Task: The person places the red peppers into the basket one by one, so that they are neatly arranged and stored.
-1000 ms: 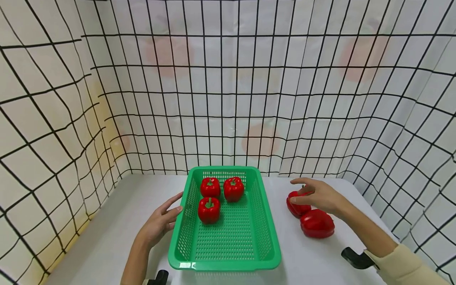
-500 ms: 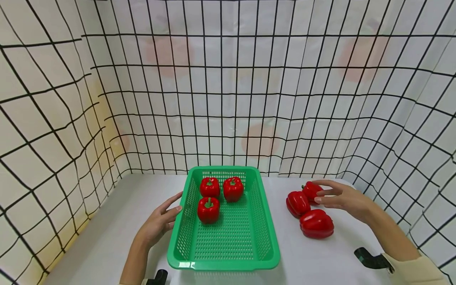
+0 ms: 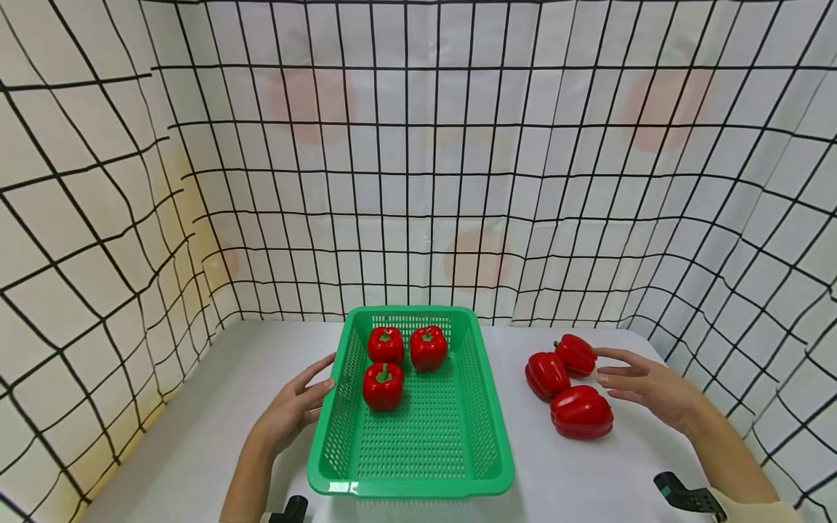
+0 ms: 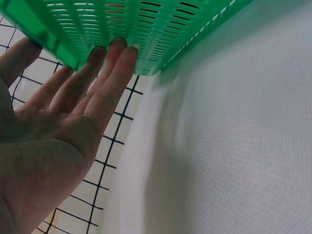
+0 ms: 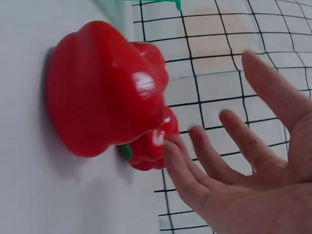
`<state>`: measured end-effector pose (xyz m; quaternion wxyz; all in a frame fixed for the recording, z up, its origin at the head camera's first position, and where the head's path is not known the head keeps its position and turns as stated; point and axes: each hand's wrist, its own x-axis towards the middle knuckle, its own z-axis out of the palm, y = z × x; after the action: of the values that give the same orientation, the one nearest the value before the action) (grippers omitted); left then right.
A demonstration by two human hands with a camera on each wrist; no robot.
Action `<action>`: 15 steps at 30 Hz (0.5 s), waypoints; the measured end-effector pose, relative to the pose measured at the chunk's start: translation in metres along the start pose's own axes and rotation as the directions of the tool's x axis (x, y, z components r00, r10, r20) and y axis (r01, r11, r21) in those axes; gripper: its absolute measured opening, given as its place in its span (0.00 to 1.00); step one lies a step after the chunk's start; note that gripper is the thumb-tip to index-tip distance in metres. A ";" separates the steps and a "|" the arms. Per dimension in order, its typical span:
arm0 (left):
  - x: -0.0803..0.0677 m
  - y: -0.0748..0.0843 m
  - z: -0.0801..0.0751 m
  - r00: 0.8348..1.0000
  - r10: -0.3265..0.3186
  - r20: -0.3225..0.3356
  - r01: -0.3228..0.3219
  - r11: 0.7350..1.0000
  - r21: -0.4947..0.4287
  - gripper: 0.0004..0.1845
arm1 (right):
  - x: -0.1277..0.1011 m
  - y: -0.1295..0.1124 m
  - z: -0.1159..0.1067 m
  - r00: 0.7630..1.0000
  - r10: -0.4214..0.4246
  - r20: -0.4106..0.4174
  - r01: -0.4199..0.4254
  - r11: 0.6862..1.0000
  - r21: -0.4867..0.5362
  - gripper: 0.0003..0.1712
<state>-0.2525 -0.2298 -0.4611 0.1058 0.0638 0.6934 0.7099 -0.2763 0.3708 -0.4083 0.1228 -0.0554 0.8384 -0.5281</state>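
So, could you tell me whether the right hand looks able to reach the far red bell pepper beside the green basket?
Probably yes. The right hand is open, with fingertips close beside the far red bell pepper on the white table. Nothing lies between them; the two other loose peppers sit to its left.

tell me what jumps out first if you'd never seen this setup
The bright green basket in the middle of the white table grabs the eye, with three red peppers at its far end. Three more red peppers lie loose on the table to its right, where the open right hand hovers beside them. The left hand rests with straight fingers against the basket's left wall, all in front of a black-gridded white curtain.
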 end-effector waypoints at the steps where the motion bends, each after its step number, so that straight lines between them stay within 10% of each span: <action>1: 0.000 0.000 0.000 1.000 0.001 0.005 -0.001 1.000 0.002 0.35 | 0.000 0.004 0.000 1.000 0.002 -0.019 -0.002 1.000 0.009 0.43; 15: 0.000 0.000 0.001 1.000 0.000 -0.003 0.000 1.000 0.011 0.35 | -0.001 0.037 0.006 0.997 0.067 -0.048 -0.061 0.991 0.116 0.43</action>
<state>-0.2520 -0.2287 -0.4611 0.1044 0.0630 0.6975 0.7061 -0.2719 0.3816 -0.4435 0.1208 -0.0076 0.8109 -0.5725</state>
